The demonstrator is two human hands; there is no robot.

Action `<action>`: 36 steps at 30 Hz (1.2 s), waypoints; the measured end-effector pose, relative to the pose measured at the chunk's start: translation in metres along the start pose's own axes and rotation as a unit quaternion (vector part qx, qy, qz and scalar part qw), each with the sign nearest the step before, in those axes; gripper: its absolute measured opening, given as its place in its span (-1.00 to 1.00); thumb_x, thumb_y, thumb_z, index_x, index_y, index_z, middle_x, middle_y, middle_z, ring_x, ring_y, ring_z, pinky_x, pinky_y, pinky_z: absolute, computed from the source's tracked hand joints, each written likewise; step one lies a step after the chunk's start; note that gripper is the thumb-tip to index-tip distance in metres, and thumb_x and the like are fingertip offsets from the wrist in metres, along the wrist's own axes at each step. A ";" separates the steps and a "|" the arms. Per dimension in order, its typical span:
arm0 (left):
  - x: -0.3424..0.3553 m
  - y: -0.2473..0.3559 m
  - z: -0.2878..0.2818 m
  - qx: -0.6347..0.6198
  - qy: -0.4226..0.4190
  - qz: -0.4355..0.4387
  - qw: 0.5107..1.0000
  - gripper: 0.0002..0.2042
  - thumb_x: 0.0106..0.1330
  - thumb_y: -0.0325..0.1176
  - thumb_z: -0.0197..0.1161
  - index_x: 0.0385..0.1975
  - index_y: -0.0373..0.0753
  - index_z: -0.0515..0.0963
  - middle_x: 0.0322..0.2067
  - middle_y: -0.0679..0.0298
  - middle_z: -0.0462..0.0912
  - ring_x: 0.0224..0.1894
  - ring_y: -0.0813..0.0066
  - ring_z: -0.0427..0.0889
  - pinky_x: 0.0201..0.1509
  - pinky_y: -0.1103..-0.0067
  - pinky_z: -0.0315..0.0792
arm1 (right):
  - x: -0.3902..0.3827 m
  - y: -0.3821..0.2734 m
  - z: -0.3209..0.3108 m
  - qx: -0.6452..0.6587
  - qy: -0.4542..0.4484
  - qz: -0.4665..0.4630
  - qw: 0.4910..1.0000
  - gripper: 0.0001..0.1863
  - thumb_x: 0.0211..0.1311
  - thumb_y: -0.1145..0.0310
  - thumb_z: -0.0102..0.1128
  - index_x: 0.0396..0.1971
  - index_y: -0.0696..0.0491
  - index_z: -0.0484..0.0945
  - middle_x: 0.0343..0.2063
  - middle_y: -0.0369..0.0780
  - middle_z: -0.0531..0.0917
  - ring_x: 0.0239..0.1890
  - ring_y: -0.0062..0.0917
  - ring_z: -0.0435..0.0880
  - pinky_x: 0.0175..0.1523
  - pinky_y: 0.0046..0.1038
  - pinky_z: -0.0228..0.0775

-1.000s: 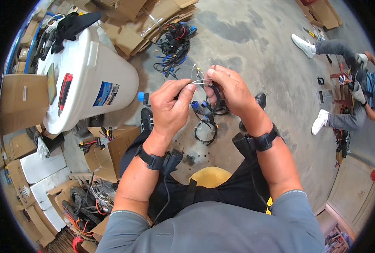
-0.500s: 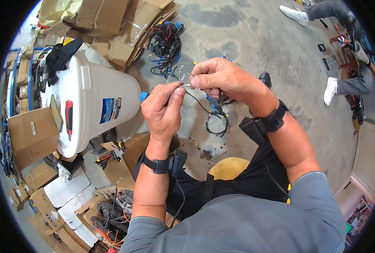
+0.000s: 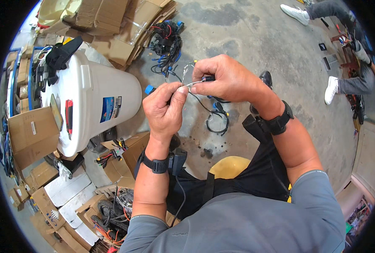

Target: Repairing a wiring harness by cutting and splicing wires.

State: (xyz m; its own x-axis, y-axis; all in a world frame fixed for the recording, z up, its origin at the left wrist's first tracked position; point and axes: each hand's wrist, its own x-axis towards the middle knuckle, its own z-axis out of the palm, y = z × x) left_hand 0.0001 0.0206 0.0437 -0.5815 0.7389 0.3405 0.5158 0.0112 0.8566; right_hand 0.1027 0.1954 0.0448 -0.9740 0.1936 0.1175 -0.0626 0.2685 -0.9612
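My left hand pinches thin wires between thumb and forefinger. Pale, frayed wire ends stick up from that pinch. A light wire runs from there to my right hand, whose thumb and bent fingers are closed on it. The dark end of a cable shows at my right fingertips. Past my left fingers a blue connector pokes out. Below the hands a black cable drops toward a loose coil on the floor.
At left stands a white plastic barrel with a red-handled tool on it. Cardboard boxes crowd that side. A cable bundle lies ahead on the floor. Another person's white shoe is at far right. A yellow seat shows between my legs.
My right fingers have shifted and curled, and the dark cable end now shows at their tips. The frayed ends stand more upright, and the blue connector has moved slightly right and up.
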 end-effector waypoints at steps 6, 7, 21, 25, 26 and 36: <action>-0.001 -0.001 0.008 0.012 0.029 -0.016 0.999 -0.94 0.19 -0.55 0.29 -0.40 -0.42 0.59 -0.64 0.26 0.50 -0.61 0.59 0.41 -0.54 0.64 0.26 | -0.003 0.004 0.006 -0.174 0.075 -0.096 0.977 -0.84 0.02 0.40 0.33 -0.49 0.16 0.56 -0.65 -0.14 0.56 -0.65 -0.43 0.47 -0.49 -0.48 0.32; -0.002 -0.001 0.008 0.016 0.031 -0.015 0.999 -0.94 0.19 -0.55 0.29 -0.40 -0.42 0.59 -0.64 0.27 0.50 -0.61 0.59 0.40 -0.54 0.64 0.26 | -0.003 0.006 0.007 -0.187 0.088 -0.124 0.971 -0.84 0.02 0.40 0.33 -0.49 0.16 0.56 -0.65 -0.13 0.56 -0.66 -0.37 0.45 -0.50 -0.48 0.32; 0.005 -0.003 0.002 0.075 0.001 0.059 0.995 -0.95 0.15 -0.55 0.28 -0.47 -0.37 0.55 -0.68 0.21 0.42 -0.66 0.40 0.37 -0.57 0.53 0.23 | -0.006 -0.003 -0.008 0.179 -0.064 0.204 0.960 -0.70 0.19 0.34 0.15 -0.17 0.23 0.59 -0.60 -0.29 0.58 -0.64 -0.66 0.49 -0.51 -0.62 0.33; 0.003 0.002 -0.003 0.103 -0.018 0.099 0.990 -0.96 0.12 -0.56 0.28 -0.48 -0.35 0.55 -0.68 0.22 0.43 -0.65 0.40 0.37 -0.56 0.53 0.23 | -0.011 -0.002 -0.013 0.300 -0.070 0.230 0.923 -0.62 0.29 0.25 -0.01 -0.15 0.26 0.58 -0.60 -0.19 0.62 -0.66 -0.61 0.57 -0.52 -0.64 0.40; 0.002 0.002 -0.003 0.113 -0.023 0.113 0.987 -0.96 0.14 -0.55 0.27 -0.47 -0.36 0.56 -0.66 0.23 0.44 -0.64 0.43 0.37 -0.55 0.54 0.22 | -0.012 -0.001 -0.014 0.342 -0.073 0.239 0.906 -0.61 0.33 0.23 -0.06 -0.15 0.27 0.58 -0.59 -0.16 0.63 -0.67 -0.59 0.59 -0.52 -0.63 0.43; 0.004 0.009 -0.005 0.149 -0.071 0.215 0.963 -0.90 0.04 -0.60 0.30 -0.45 -0.34 0.55 -0.67 0.23 0.44 -0.66 0.35 0.37 -0.59 0.51 0.21 | -0.015 0.003 -0.012 0.289 -0.210 0.288 0.889 -0.61 0.26 0.16 -0.01 -0.31 0.24 0.57 -0.57 -0.07 0.65 -0.62 -0.47 0.66 -0.56 -0.52 0.49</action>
State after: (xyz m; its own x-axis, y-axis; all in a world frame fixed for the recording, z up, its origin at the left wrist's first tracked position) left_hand -0.0006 0.0205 0.0544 -0.1939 0.8025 0.5642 0.8594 -0.1384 0.4922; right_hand 0.1201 0.2041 0.0428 -0.8684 -0.2602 -0.4221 0.4894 -0.3129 -0.8140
